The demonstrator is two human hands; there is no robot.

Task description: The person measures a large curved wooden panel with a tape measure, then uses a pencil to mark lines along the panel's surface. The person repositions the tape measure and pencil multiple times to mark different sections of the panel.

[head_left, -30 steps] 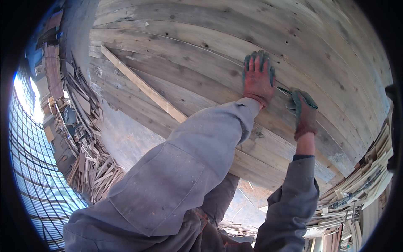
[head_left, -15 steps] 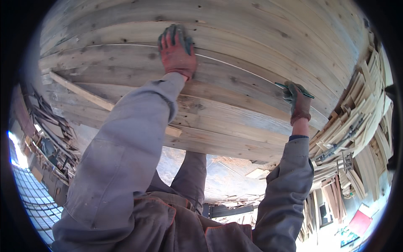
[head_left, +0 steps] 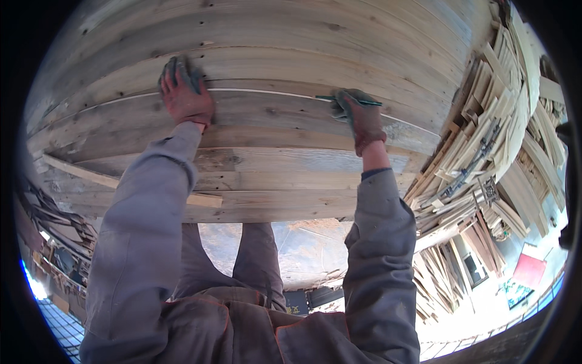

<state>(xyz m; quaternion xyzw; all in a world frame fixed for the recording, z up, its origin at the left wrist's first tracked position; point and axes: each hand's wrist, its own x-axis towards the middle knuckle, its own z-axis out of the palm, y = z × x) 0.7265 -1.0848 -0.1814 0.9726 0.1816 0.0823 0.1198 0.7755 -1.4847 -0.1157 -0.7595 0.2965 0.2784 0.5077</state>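
Note:
Wide wooden boards [head_left: 279, 130] lie side by side in front of me. A thin white strip [head_left: 260, 91] runs across them from left to right. My left hand [head_left: 187, 94], in a red and dark grey work glove, rests flat on the boards over the strip, its fingers stretched out. To the right, my gloved right hand [head_left: 362, 121] is closed around a slim green pencil [head_left: 325, 97], whose end points left along the strip. Whether the pencil touches the wood I cannot tell.
A narrow loose batten [head_left: 82, 171] lies slantwise on the boards, partly under my left forearm. Heaps of wood offcuts [head_left: 473, 145] are piled off the right end. More scrap [head_left: 57, 218] lies at the left. A red sheet [head_left: 528, 270] is at lower right.
The view has turned, so the boards look more level. My right hand with the pencil is farther left from the strip's right end. My left hand stays flat on the boards.

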